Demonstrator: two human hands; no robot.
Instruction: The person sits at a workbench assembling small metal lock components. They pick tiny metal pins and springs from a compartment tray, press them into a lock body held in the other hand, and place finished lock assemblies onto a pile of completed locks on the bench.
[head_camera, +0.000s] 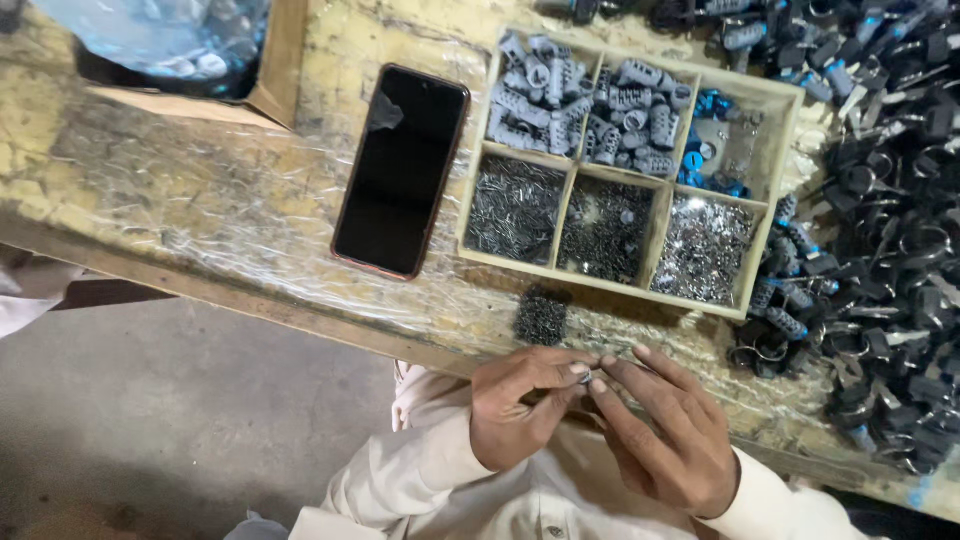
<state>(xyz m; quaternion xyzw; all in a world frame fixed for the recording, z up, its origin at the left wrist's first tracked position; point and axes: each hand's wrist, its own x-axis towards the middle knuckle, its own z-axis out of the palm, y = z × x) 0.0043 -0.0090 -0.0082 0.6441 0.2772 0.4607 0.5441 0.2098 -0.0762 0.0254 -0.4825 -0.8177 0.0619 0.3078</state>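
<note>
Where the fingertips meet at the bench edge, the left hand (515, 405) and right hand (665, 435) pinch a small metal part (583, 377), perhaps a screw; it is too tiny to tell. At twelve o'clock lies a little heap of dark springs (541, 315), then a divided wooden tray (470, 205). At ten o'clock lies a phone (402, 170); at two, black clips (890, 250).

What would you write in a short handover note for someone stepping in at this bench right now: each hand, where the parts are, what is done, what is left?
Left hand and right hand: fingertips meet on one small metal part at the bench edge.
Parts: divided wooden tray with grey sleeves, blue pieces and small metal bits; loose pile of dark bits before it.
Done: black assembled pieces heaped to the right.
Left: the tray compartments are well filled.
</note>
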